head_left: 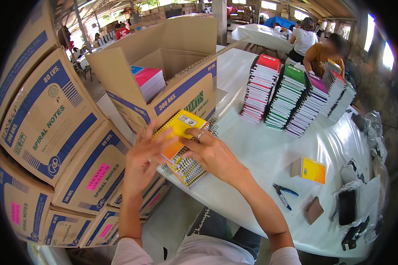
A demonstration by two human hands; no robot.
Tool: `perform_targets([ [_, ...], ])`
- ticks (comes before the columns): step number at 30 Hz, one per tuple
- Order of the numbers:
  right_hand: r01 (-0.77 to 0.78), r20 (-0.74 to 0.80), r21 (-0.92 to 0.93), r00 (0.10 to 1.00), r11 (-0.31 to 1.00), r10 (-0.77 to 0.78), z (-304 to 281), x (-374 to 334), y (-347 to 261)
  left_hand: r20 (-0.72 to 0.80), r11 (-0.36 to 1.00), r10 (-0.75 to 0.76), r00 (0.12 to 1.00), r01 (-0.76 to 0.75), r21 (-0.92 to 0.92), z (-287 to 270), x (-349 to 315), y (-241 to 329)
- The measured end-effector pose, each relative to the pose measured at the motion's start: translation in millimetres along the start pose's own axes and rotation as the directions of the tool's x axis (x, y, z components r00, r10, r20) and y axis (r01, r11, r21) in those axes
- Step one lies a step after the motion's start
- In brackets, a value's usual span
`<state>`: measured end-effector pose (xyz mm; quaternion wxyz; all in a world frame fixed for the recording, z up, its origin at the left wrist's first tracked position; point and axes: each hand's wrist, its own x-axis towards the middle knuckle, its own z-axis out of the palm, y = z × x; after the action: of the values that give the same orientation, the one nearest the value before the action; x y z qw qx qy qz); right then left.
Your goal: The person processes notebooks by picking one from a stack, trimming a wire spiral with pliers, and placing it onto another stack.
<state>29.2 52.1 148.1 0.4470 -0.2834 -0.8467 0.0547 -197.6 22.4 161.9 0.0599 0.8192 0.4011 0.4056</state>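
A yellow and orange spiral notebook (181, 127) lies tilted on top of a stack of spiral notebooks (188, 170) at the table's near left edge. My right hand (212, 154), with a ring on one finger, grips its right side between thumb and fingers. My left hand (146, 154) is beside its left, spiral-bound edge, fingers spread and smeared by motion; it appears to hold nothing. Right behind the stack stands an open cardboard box (181, 90) with pink- and blue-covered notebooks (148, 81) inside.
Tall notebook stacks with red (260, 88), green (287, 92) and purple (308, 104) covers stand at the far right. Nearer lie a small yellow pad (313, 170), blue-handled pliers (285, 194), a brown block (314, 210) and a phone (347, 206). Cartons (53, 117) rise on the left. A co-worker (325, 55) sits beyond.
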Motion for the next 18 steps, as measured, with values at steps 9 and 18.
perform_targets([
  [9, -0.594, -0.525, -0.201, 0.737, 0.779, 0.426, -144.9, -144.0, 71.0, 0.051, 0.891, -0.031, 0.998, 0.005, 0.454, 9.0, -10.8, 17.1],
  [18, -0.976, -0.481, 0.159, 0.057, 0.151, 0.875, -281.1, -353.6, 140.6, -0.286, 0.971, 0.238, 0.928, -0.219, 0.096, 44.4, -27.3, 50.1],
])
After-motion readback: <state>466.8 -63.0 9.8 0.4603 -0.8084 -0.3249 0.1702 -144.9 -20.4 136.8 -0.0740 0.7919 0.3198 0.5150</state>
